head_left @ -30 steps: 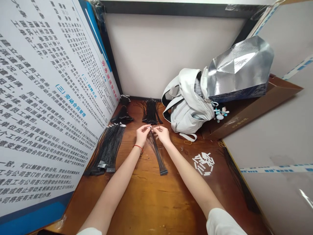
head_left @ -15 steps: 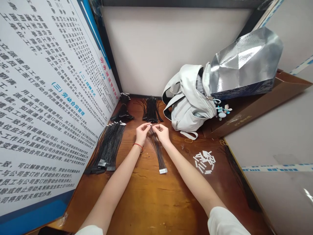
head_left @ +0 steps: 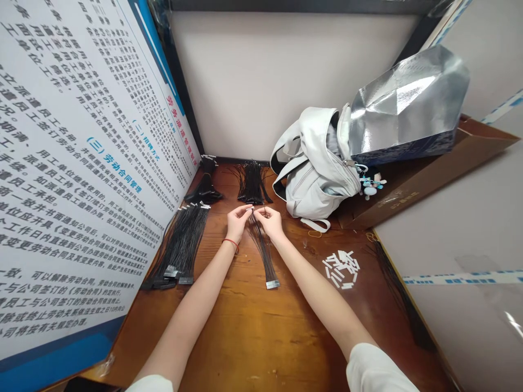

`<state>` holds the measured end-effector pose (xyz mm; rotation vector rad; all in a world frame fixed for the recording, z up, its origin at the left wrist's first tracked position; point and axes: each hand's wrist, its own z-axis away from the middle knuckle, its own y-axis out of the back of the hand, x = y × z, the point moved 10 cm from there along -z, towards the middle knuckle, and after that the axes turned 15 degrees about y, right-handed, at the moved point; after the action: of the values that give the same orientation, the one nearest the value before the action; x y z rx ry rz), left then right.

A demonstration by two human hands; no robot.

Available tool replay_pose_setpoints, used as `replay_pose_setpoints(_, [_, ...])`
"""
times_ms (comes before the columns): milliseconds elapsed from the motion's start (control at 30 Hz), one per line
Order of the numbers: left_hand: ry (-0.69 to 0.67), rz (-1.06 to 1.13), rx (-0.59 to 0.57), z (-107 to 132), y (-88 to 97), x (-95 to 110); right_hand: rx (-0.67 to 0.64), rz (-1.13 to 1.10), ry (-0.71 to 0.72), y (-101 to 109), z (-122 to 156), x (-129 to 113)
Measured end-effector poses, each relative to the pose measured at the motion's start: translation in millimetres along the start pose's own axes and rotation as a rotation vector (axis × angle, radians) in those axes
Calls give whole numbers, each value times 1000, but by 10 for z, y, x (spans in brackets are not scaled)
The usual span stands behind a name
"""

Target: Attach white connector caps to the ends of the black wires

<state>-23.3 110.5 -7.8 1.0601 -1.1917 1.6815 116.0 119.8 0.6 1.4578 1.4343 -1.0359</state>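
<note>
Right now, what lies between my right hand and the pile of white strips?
In the head view, a small clear piece and a thin rubber band lie on the wooden bench between your right hand and the white strips.

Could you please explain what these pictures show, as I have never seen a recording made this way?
These come from one camera worn on a person's head, looking forward and down, so the two bare forearms reaching in from the bottom are the person's own. The left hand, with a red string bracelet at the wrist, and the right hand meet at the top of a fan of thin black wires. The fingertips seem to pinch those wires, though the detail is too small to be sure. The fan ends in a small pale connector on a brown wooden table. Nearby lie a larger bundle of black wires, a pile of small white strips, a pale grey backpack and a silver foil bag.
</note>
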Motion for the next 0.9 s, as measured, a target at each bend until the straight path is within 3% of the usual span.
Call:
replay_pose_setpoints(500, [0,-20,-25,7,-35,-6,17,-53,32,9,22,-67])
replay_pose_setpoints(900, [-23,-125,-71,17,-99,6,37,39,18,56,40,-59])
